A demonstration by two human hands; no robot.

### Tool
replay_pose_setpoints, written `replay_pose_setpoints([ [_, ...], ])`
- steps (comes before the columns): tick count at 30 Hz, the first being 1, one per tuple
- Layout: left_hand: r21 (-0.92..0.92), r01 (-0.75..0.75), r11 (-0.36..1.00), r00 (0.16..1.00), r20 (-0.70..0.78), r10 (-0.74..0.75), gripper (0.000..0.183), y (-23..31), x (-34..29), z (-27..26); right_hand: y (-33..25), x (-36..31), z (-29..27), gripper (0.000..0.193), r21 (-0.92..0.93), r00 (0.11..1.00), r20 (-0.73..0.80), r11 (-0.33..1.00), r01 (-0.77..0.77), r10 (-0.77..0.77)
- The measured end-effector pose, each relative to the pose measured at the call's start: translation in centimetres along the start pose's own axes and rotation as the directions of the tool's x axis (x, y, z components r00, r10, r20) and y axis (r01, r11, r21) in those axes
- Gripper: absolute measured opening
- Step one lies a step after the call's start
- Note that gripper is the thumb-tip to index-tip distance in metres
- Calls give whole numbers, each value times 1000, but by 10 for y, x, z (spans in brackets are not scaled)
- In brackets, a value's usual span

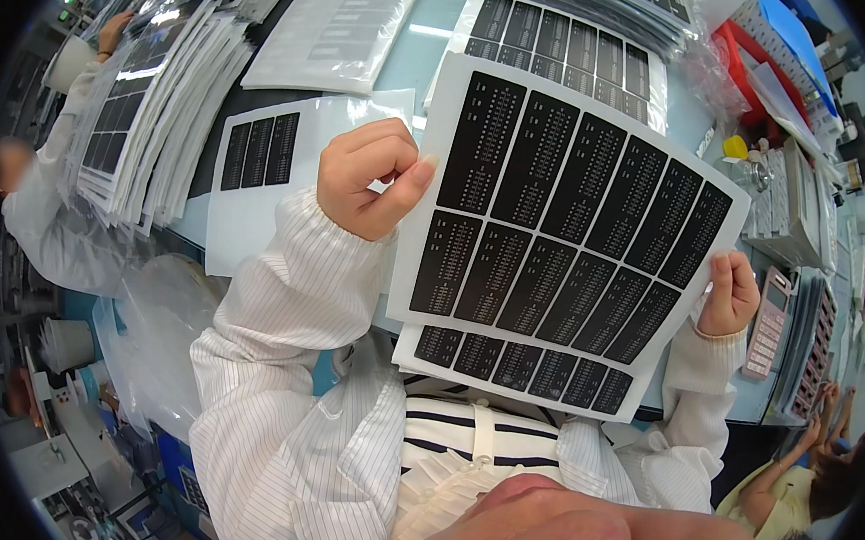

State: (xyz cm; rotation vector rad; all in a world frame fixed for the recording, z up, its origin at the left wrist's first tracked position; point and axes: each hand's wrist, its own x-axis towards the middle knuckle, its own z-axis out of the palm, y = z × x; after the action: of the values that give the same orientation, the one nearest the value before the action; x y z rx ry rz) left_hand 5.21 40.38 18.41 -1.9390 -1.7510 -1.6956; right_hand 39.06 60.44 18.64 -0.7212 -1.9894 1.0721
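A white sheet [569, 215] printed with rows of black label panels is held up in front of me, tilted, over the bench. My left hand [374, 179] pinches its left edge between thumb and curled fingers. At the right edge, my right hand [728, 294] grips the same sheet, its fingers folded behind. Below it, nearer my body, shows the lower part of another sheet [525, 369] with matching black panels; whether a hand also holds that one is hidden. Beyond lies a further black-panelled sheet [563, 55], partly covered by the raised one.
Left of my hands lies a sheet with three black panels [260, 152], near a tall stack of sheets [155, 109]. Plastic-wrapped sheets [336, 31] lie farther back. On the right are a calculator [765, 325], a red tray [754, 67] and a yellow-capped bottle [735, 146]. Co-workers sit at both sides.
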Motion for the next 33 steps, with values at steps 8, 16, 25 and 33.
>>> replay_pose_setpoints([
  [8, 5, -25, 1000, 1000, -3, 25, 22, -3, 0, -1, 4, -2, 0, 17, 13, 1000, -7, 1000, -2, 2],
  [16, 5, -14, 1000, 1000, -5, 14, 22, -2, 0, 0, 4, -2, 0, 16, 18, 1000, -6, 1000, 2, -2],
  [25, 5, -6, 1000, 1000, 16, 6, 20, -2, 0, -1, -1, -1, 0, 16, 1, 1000, -1, 1000, -2, 2],
  [33, -17, -6, 1000, 1000, 13, 6, 20, -5, -1, 0, -1, -2, -3, 16, -24, 1000, 3, 999, -22, 22],
])
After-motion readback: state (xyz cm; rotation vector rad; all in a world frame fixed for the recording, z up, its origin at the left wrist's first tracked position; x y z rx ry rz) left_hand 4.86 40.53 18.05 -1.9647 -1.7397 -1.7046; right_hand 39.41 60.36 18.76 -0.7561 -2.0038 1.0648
